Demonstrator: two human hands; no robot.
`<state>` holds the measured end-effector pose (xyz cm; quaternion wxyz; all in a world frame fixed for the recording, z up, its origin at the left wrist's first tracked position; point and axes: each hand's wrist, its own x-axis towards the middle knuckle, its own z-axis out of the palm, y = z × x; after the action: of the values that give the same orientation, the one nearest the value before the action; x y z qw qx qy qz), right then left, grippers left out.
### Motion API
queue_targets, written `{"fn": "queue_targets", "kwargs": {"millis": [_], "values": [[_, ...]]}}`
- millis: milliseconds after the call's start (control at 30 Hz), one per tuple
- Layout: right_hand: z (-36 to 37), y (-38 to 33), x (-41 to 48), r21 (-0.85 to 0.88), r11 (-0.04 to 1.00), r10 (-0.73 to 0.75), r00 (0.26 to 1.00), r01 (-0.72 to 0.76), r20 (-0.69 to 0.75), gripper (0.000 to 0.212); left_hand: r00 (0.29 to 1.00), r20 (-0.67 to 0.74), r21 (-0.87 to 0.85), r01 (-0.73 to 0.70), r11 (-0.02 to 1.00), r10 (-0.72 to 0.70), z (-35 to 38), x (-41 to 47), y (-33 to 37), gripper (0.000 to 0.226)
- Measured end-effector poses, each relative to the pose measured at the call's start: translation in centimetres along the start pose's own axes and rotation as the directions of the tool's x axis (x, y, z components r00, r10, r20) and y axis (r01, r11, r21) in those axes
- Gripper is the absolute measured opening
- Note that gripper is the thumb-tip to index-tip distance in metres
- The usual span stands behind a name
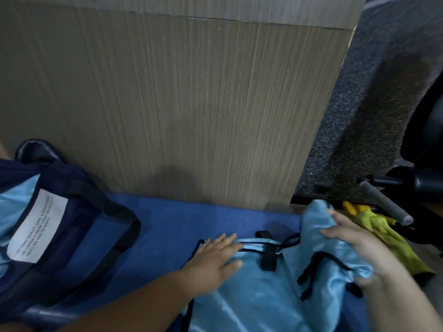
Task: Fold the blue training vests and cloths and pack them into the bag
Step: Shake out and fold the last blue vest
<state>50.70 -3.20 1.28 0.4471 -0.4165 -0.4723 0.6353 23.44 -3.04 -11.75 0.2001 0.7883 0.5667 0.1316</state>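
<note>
A light blue training vest (254, 291) with black trim lies on a blue mat (165, 226) at the bottom centre. My left hand (217, 257) presses flat on its upper left part, fingers straight. My right hand (352, 245) grips a raised fold of the same light blue fabric at the right. The dark navy bag (72, 226) stands open at the left, with a white label and light blue cloth (14, 207) inside it.
A wooden panel (182, 104) rises right behind the mat. A yellow-green cloth (393, 233) lies at the right beside a grey-handled bar (383, 202) and a black chair base (422, 149) on grey carpet.
</note>
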Motion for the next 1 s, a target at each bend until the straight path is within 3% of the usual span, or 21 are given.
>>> {"fn": "queue_targets", "kwargs": {"millis": [33, 100, 200, 267, 300, 333, 400, 433, 500, 567, 600, 700, 767, 900, 1000], "values": [[1.5, 0.5, 0.1, -0.012, 1.000, 0.007, 0.999, -0.006, 0.049, 0.041, 0.997, -0.059, -0.167, 0.037, 0.985, -0.047, -0.3, 0.1, 0.2, 0.046], [3.8, 2.2, 1.2, -0.067, 0.997, 0.028, 0.996, -0.023, 0.080, 0.049, 0.969, -0.168, -0.499, 0.075, 0.863, -0.181, -1.2, -0.1, 0.5, 0.040], [8.4, 5.1, 1.6, -0.184, 0.982, 0.082, 0.981, -0.050, 0.175, 0.051, 0.934, -0.120, -0.880, 0.056, 0.472, -0.335, -2.7, -0.6, 1.0, 0.058], [10.4, 7.0, 1.5, -0.319, 0.945, 0.158, 0.948, -0.065, 0.276, 0.063, 0.920, -0.002, -0.978, 0.080, 0.193, -0.391, -3.5, -0.7, 0.7, 0.066], [10.9, 7.9, 1.6, -0.381, 0.920, 0.224, 0.917, -0.088, 0.329, 0.069, 0.913, 0.052, -0.981, 0.122, 0.148, -0.404, -3.7, -0.8, 0.5, 0.066], [11.1, 8.6, 1.6, -0.441, 0.891, 0.289, 0.883, -0.108, 0.370, 0.071, 0.908, 0.081, -0.970, 0.167, 0.177, -0.412, -3.9, -1.0, 0.4, 0.061], [10.8, 9.0, 1.6, -0.541, 0.836, 0.335, 0.867, -0.093, 0.368, 0.061, 0.881, 0.043, -0.873, 0.263, 0.411, -0.472, -3.6, -1.2, -0.2, 0.037], [10.4, 9.2, 1.7, -0.579, 0.813, 0.298, 0.896, -0.058, 0.329, 0.050, 0.863, -0.011, -0.788, 0.303, 0.535, -0.505, -3.3, -1.2, -0.6, 0.030], [9.2, 9.6, 2.4, -0.680, 0.732, 0.126, 0.973, 0.040, 0.192, 0.034, 0.856, -0.090, -0.708, 0.305, 0.637, -0.510, -3.0, -1.2, -0.8, 0.023], [7.7, 9.8, 2.9, -0.882, 0.449, -0.044, 0.990, 0.141, 0.136, 0.028, 0.855, -0.148, -0.699, 0.265, 0.664, -0.497, -2.9, -1.2, -0.8, 0.020], [7.1, 10.0, 3.0, -0.937, 0.302, -0.068, 0.985, 0.174, 0.161, 0.037, 0.850, -0.179, -0.684, 0.255, 0.684, -0.495, -2.9, -1.1, -0.8, 0.020], [5.9, 10.8, 2.9, -0.974, 0.091, 0.063, 0.975, 0.208, 0.214, 0.071, 0.841, -0.258, -0.559, 0.271, 0.783, -0.476, -2.7, -0.6, -1.4, 0.026], [5.7, 11.3, 2.7, -0.971, 0.065, 0.116, 0.965, 0.230, 0.236, 0.083, 0.846, -0.284, -0.441, 0.303, 0.845, -0.452, -2.8, -0.7, -1.6, 0.037], [5.5, 11.4, 3.0, -0.967, 0.103, 0.142, 0.959, 0.233, 0.246, 0.093, 0.870, -0.385, -0.016, 0.329, 0.944, -0.310, -2.4, -1.4, -1.6, 0.060], [4.5, 10.9, 3.6, -0.963, 0.139, 0.138, 0.959, 0.231, 0.250, 0.101, 0.866, -0.498, 0.137, 0.129, 0.982, -0.044, -2.0, -2.0, -1.3, 0.049]]}}
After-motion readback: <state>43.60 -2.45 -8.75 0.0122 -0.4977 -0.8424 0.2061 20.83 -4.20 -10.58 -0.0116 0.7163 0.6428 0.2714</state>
